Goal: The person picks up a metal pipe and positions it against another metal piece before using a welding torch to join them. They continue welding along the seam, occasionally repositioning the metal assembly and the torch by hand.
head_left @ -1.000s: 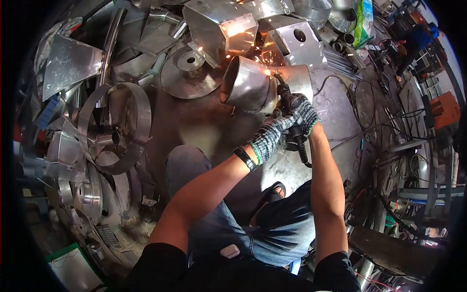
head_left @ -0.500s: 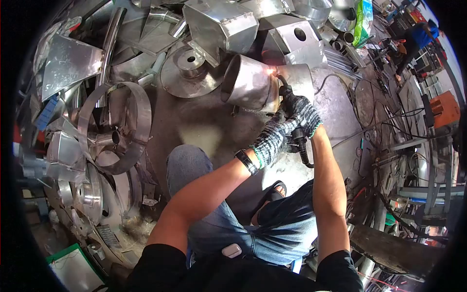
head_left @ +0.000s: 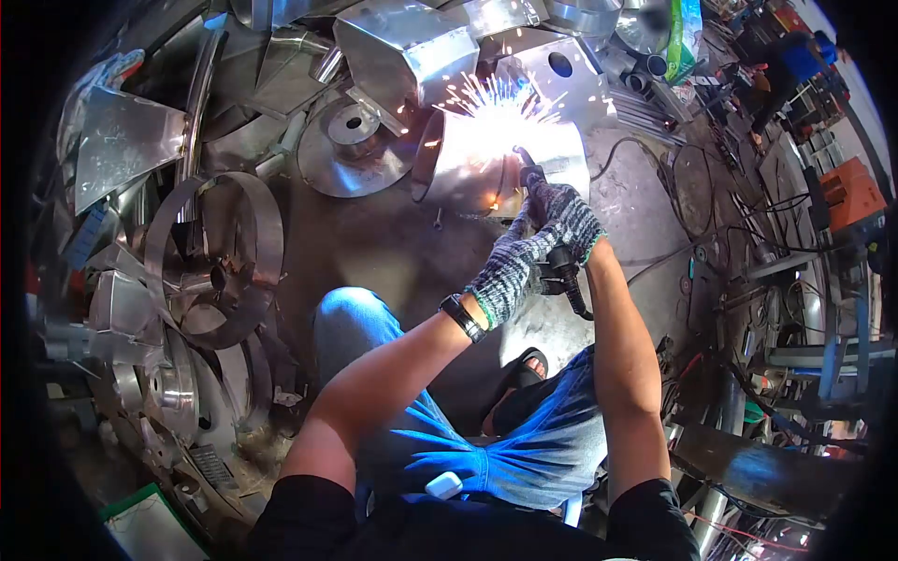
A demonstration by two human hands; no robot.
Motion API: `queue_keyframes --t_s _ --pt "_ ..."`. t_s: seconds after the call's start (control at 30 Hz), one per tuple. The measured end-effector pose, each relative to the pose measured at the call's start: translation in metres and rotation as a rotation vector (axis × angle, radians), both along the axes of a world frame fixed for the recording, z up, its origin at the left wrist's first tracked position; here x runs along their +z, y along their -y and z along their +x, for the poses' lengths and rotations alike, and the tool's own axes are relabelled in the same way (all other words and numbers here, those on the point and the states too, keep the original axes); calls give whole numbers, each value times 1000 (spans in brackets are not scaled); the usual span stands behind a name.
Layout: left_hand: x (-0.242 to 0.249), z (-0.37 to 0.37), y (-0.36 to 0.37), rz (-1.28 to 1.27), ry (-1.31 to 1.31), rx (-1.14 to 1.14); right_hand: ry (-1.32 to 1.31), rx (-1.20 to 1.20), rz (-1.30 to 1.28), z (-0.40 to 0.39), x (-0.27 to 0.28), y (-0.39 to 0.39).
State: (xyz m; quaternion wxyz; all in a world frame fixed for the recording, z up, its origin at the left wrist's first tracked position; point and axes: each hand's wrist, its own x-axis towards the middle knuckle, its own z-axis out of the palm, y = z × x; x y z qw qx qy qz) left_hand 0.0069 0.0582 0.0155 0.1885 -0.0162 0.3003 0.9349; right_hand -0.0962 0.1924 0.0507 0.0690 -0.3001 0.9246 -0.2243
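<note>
A welding torch is held by both of my hands, which wear grey striped knit gloves. My right hand is wrapped round the torch handle. Against it, my left hand closes on the torch from the left; some of its fingers are hidden. The torch's bent neck reaches up to a metal cylinder lying on its side. A white arc glares at the nozzle tip, and sparks spray up and outward. The glare hides the seam and much of the cylinder's upper surface.
A flanged metal disc and a boxy metal part lie beyond the cylinder. Metal hoops and scrap crowd the left. A cable runs over the floor at right, near an orange box. Another person in blue is far right.
The small glowing spot on the cylinder has become a bright arc with flying sparks, throwing blue light on my jeans. The scene has shifted slightly left; both hands keep their hold on the torch.
</note>
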Motion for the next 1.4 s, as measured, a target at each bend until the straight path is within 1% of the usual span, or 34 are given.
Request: queue_keyframes --t_s 0.03,0.1,0.13,0.2,0.33,0.4,0.43,0.47,0.57,0.6,0.67,0.77,0.87,0.93,0.97,1.0,1.07,1.1,1.13,1.2,1.23,1.27,1.33,1.37,1.4 --pt "-1 -1 -2 0 -1 -1 -1 -1 0 0 -2 -2" --pt "2 -2 -6 -18 -69 76 -35 30 -34 0 -4 -4" --pt "5 -1 -4 -18 -69 76 -35 31 -35 0 -4 -4" --pt "9 1 1 -11 -12 7 57 -2 -110 2 -3 -3" --pt "9 2 -1 0 -14 19 102 -40 -154 4 -6 -4" --pt "6 3 -4 4 46 28 -44 34 -186 5 -9 -3" --pt "6 4 -3 26 72 23 -47 37 -194 6 -8 -3" --pt "6 4 -3 26 72 26 -46 40 -194 6 -8 -3" --pt "1 2 -5 47 58 34 52 -54 -138 6 -7 1" --pt "1 2 -5 36 41 43 54 -52 -139 6 -6 2" --pt "0 3 -4 25 24 54 -22 -35 -52 7 -4 4" --pt "6 6 -1 13 52 4 -29 -31 -56 3 -12 2" --pt "-3 3 -5 42 32 26 10 -40 -77 3 -16 -2" --pt "-12 0 -9 -3 -20 39 50 -9 -71 5 -9 -2" --pt "-17 -1 -9 -2 -21 39 -101 9 50 1 -20 -4" --pt "-13 -1 -6 -21 14 10 -102 8 52 -2 -21 -6" --pt "-7 2 -3 -37 56 -21 -43 -35 -74 -5 -26 -14" --pt "3 3 -1 -45 47 -31 63 -75 -63 -5 -14 -12" --pt "8 4 1 -53 39 -40 65 -72 -61 -4 -12 -11" --pt "3 3 -2 -72 24 -16 102 -125 -32 -1 -10 -11" --pt "4 5 -2 -32 21 -3 31 -76 -16 3 -8 -10" --pt "6 6 -3 7 17 9 32 -76 -17 3 -10 -10" --pt "-6 1 -7 8 48 -11 -79 12 3 6 -9 -7" --pt "-12 -1 -9 10 77 -29 -5 -5 -77 9 -7 -7" --pt "-13 0 -9 10 77 -29 -5 -6 -77 9 -8 -6"
